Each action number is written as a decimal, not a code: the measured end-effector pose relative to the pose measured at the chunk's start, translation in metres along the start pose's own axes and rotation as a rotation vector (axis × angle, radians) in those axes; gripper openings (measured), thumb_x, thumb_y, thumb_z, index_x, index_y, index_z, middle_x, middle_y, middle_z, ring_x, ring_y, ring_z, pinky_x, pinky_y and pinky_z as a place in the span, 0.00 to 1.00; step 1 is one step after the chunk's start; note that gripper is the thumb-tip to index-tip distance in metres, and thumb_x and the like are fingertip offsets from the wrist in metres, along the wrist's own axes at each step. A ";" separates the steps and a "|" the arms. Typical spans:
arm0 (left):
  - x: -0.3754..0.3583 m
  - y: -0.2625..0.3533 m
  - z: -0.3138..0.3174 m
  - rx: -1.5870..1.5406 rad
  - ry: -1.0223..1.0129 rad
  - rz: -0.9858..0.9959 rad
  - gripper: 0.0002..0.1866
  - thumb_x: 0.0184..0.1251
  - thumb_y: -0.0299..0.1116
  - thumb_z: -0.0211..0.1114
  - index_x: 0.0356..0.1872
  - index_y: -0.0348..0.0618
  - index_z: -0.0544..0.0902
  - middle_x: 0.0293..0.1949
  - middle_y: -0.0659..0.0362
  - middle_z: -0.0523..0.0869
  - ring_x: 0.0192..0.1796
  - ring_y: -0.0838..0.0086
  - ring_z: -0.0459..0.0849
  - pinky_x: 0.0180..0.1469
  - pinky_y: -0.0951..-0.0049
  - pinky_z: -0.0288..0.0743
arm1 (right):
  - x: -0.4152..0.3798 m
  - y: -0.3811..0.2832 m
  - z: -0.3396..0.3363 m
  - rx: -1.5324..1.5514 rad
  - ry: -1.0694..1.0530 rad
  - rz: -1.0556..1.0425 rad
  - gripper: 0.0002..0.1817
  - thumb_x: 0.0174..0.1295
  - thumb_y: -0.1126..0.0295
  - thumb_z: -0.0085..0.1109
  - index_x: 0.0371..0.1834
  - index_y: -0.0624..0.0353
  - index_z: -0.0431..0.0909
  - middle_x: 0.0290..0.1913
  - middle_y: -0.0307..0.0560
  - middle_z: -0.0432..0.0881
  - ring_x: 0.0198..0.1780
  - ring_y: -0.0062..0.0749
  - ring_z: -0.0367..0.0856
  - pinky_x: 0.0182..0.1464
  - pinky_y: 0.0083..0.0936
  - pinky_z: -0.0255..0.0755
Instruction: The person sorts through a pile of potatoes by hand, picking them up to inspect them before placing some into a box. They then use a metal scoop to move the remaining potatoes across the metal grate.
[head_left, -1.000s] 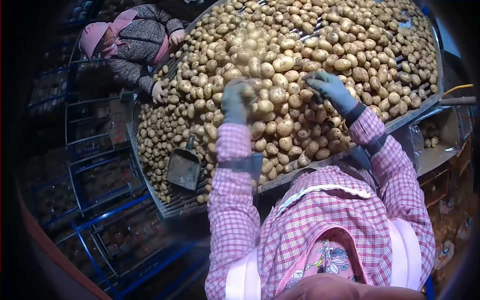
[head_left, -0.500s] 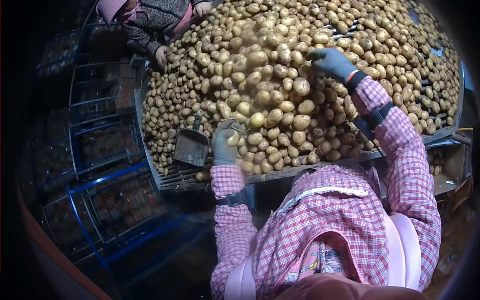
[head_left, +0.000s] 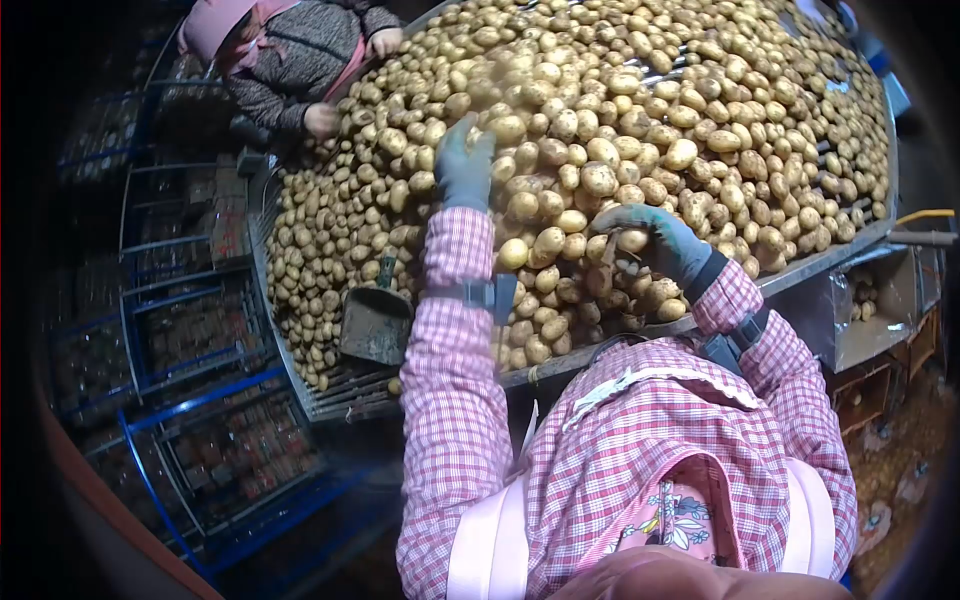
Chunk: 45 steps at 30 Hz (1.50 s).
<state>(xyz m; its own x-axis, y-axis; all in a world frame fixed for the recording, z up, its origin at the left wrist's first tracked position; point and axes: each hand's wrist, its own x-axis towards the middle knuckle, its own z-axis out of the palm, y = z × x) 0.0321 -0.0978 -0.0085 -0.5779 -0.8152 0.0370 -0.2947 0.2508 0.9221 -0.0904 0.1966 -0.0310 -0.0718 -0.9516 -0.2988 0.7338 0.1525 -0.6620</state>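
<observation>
Potatoes [head_left: 599, 179], scoop [head_left: 376, 327] beside, co-worker [head_left: 308, 48] nearby

The left arm [head_left: 455, 380] reaches far over the surface [head_left: 838, 254], gloved left hand [head_left: 465, 165] extended. The right arm [head_left: 790, 375] bends inward, gloved right hand [head_left: 665, 243] curled nearer the near edge.

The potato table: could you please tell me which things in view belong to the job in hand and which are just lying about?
In the job:
- potatoes
- left hand and right hand, both among them
- slatted table beneath

Apparently just lying about:
- scoop, untouched
- blue-framed rack, beside the table
</observation>
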 end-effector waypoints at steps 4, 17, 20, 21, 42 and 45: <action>0.021 -0.002 0.040 0.793 -0.061 0.107 0.30 0.52 0.45 0.75 0.60 0.57 0.83 0.64 0.46 0.75 0.69 0.52 0.74 0.70 0.56 0.69 | -0.026 0.014 -0.033 0.072 0.040 -0.014 0.16 0.63 0.77 0.54 0.52 0.70 0.81 0.50 0.49 0.85 0.45 0.29 0.86 0.44 0.27 0.84; 0.025 -0.013 0.027 0.634 -0.102 0.082 0.30 0.50 0.43 0.78 0.54 0.41 0.81 0.54 0.46 0.83 0.54 0.58 0.83 0.57 0.60 0.77 | -0.038 0.001 0.008 0.151 0.127 -0.043 0.31 0.77 0.45 0.48 0.57 0.68 0.80 0.30 0.44 0.84 0.26 0.30 0.83 0.31 0.22 0.81; 0.033 -0.027 0.026 0.215 -0.010 -0.017 0.17 0.55 0.32 0.76 0.44 0.39 0.82 0.35 0.57 0.87 0.33 0.69 0.84 0.38 0.69 0.80 | -0.035 0.010 0.003 0.313 0.083 -0.018 0.32 0.77 0.44 0.47 0.57 0.68 0.81 0.30 0.44 0.84 0.28 0.30 0.85 0.32 0.24 0.82; 0.035 -0.027 0.021 -0.179 -0.040 -0.138 0.09 0.59 0.25 0.72 0.40 0.39 0.83 0.31 0.60 0.86 0.25 0.76 0.81 0.29 0.75 0.77 | -0.036 0.009 0.001 0.295 0.097 -0.059 0.33 0.77 0.44 0.47 0.57 0.68 0.80 0.30 0.45 0.84 0.27 0.31 0.85 0.32 0.24 0.82; 0.026 0.017 0.077 -0.170 -0.189 -0.142 0.23 0.64 0.27 0.70 0.61 0.37 0.78 0.43 0.55 0.86 0.37 0.76 0.85 0.34 0.75 0.82 | -0.069 0.016 -0.043 0.410 0.190 -0.199 0.32 0.77 0.44 0.48 0.65 0.63 0.74 0.47 0.52 0.84 0.47 0.36 0.86 0.47 0.28 0.83; -0.047 0.084 0.096 -0.046 -0.478 0.047 0.19 0.71 0.31 0.64 0.61 0.44 0.79 0.42 0.54 0.87 0.45 0.66 0.87 0.49 0.68 0.84 | -0.066 0.016 -0.041 0.454 0.172 -0.216 0.28 0.77 0.48 0.50 0.68 0.59 0.72 0.55 0.51 0.82 0.52 0.36 0.84 0.50 0.31 0.84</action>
<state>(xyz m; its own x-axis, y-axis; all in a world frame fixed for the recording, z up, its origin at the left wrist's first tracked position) -0.0385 0.0117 0.0307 -0.8782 -0.4692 -0.0924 -0.2321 0.2493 0.9402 -0.1011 0.2728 -0.0502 -0.3356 -0.8852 -0.3221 0.9059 -0.2095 -0.3681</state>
